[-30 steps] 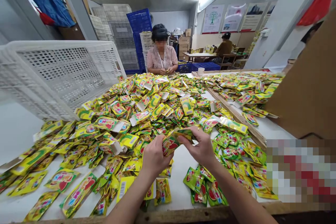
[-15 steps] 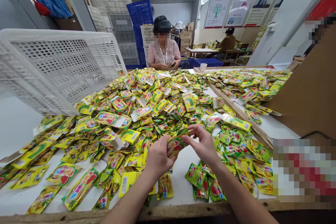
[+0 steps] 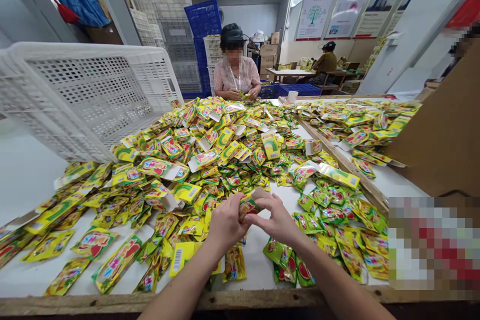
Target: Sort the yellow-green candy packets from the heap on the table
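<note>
A small printed candy box (image 3: 247, 207), yellow-green with a red fruit picture, is held above the front of the white table. My left hand (image 3: 225, 220) wraps round its left side. At its right end, where a pale flap stands up, my right hand (image 3: 278, 219) has thumb and fingers closed on the box. Whatever lies inside the box is hidden. Below my right hand lie several green watermelon sachets (image 3: 285, 260). Beneath my left forearm is a yellow box with a barcode (image 3: 182, 258), beside a yellow sachet (image 3: 234, 262).
A large heap of boxes and sachets (image 3: 210, 155) covers the middle. At left a white plastic crate (image 3: 93, 95) lies tipped. A wooden strip (image 3: 337, 162) divides the table, and a brown cardboard sheet (image 3: 438, 135) stands at right. Across the table sits a co-worker (image 3: 236, 72).
My right hand has moved left and closed in on the box's end. The green sachet that showed at that end is no longer visible; a pale flap now shows.
</note>
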`<act>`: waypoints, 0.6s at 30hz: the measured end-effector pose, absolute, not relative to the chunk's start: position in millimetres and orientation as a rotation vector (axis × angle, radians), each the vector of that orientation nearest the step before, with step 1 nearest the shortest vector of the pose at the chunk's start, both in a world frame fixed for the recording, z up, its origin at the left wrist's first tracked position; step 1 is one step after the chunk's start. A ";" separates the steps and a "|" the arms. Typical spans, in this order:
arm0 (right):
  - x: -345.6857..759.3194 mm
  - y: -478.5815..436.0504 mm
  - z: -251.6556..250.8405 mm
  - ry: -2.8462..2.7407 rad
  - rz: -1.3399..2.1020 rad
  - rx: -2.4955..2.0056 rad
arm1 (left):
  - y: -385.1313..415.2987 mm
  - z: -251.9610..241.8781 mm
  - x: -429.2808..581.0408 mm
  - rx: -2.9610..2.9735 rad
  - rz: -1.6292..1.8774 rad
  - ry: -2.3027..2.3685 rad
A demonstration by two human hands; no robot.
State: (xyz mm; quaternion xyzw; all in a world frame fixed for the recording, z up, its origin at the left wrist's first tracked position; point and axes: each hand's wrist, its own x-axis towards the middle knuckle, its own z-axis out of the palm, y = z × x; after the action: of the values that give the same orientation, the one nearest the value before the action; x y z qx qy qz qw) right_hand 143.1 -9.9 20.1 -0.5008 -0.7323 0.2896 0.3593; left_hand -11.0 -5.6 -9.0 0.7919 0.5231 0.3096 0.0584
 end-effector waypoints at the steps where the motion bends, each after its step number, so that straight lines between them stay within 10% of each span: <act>1: 143.2 -9.4 20.1 -1.895 0.824 -1.299 | -5.4 -8.3 -11.1 2.406 0.938 1.547; 18: 162.3 7.2 9.3 -1.234 1.304 -1.305 | -4.9 4.2 -12.1 1.587 0.990 1.087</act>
State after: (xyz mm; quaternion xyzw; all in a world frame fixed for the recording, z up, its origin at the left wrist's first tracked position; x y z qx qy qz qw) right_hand 162.3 7.2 9.3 -0.5266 -0.4979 0.5262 0.4448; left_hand -12.1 -4.9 4.2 0.6475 0.4436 0.4041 0.4697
